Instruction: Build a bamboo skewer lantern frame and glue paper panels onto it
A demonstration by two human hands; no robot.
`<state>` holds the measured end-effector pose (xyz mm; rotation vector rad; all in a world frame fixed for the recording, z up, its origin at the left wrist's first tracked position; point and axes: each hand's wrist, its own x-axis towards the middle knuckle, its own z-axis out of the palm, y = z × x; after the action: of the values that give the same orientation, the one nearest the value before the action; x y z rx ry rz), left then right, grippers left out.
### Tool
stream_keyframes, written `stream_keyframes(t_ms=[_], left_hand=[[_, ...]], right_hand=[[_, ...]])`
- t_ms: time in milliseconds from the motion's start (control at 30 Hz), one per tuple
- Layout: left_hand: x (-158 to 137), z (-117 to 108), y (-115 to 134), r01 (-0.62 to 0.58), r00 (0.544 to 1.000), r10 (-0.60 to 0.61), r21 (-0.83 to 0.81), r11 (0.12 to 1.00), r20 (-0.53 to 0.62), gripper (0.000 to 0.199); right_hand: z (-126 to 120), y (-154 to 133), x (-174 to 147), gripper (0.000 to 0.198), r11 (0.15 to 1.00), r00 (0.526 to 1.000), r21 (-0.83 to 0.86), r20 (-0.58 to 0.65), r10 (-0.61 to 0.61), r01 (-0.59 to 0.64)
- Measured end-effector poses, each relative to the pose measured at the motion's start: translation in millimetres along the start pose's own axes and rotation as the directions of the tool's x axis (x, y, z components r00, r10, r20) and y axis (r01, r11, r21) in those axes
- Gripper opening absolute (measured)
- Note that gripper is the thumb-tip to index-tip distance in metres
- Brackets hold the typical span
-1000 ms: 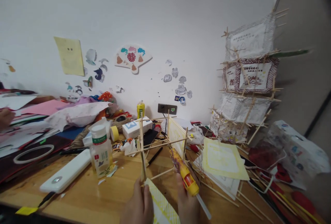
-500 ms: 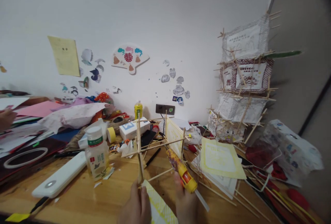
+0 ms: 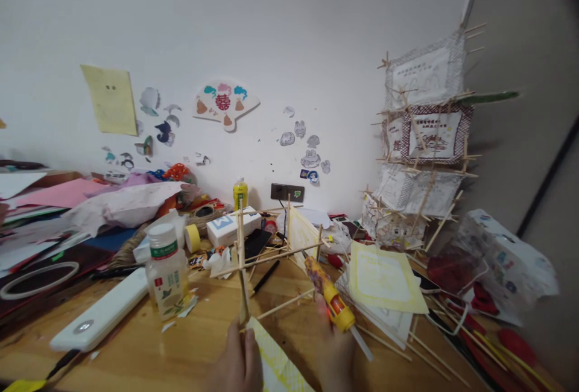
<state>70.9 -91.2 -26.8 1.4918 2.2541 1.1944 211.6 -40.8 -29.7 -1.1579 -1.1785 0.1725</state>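
In my left hand (image 3: 237, 359), low in the middle, the fingers close round a corner of a thin wooden stick frame (image 3: 243, 289). A white paper panel with yellow patterning (image 3: 277, 359) joins that corner and runs off the bottom of the view. Another yellow-edged panel (image 3: 302, 232) stands at the frame's far side. My right hand (image 3: 335, 353) grips a yellow hot glue gun (image 3: 333, 300), whose clear glue stick (image 3: 362, 344) pokes out at its back. The gun's front end lies near the frame's right upright; whether it touches is unclear. The gun's handle is hidden by my hand.
A plastic bottle (image 3: 167, 274) and a white power bank (image 3: 102, 313) stand left. Yellow-bordered sheets (image 3: 386, 277) and loose sticks (image 3: 429, 353) lie right, before a tall tiered stick-and-paper tower (image 3: 436, 132). Papers (image 3: 122, 205) pile up at the far left.
My right hand has moved the glue gun a little to the right. My left hand keeps its hold on the frame. The view has shifted slightly.
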Motion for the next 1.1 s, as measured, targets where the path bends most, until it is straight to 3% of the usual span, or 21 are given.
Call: stream_keyframes(t_ms=[200,433,633,933,1100], left_hand=[[5.1,-2.7,-8.1,-0.004,0.994,0.001,0.027,1.0,0.108,0.035],[2.5,-3.0,-3.2,0.002,1.0,-0.004,0.063,0.998,0.027,0.034],[5.9,-6.6,-3.3,0.016,0.991,-0.024,0.062,0.998,0.13,0.036],[5.4,-6.4,-4.7,-0.008,0.996,0.003,0.044,0.999,0.094,0.036],[2.9,-1.7,-3.3,0.006,1.0,-0.005,0.046,0.999,-0.004,0.037]], right_hand=[[-3.5,2.8,7.6,0.047,0.997,0.996,0.016,-0.047,0.078,-0.077],[-3.8,0.2,10.6,0.043,0.995,0.996,0.067,-0.059,0.074,-0.07],[-5.6,-6.3,15.4,0.044,0.998,0.989,0.04,-0.135,0.056,-0.052],[-4.0,-4.6,15.1,0.05,0.996,0.982,0.019,-0.165,0.087,-0.085],[0.4,-1.0,3.4,0.049,0.997,0.99,-0.028,-0.129,0.063,-0.067]])
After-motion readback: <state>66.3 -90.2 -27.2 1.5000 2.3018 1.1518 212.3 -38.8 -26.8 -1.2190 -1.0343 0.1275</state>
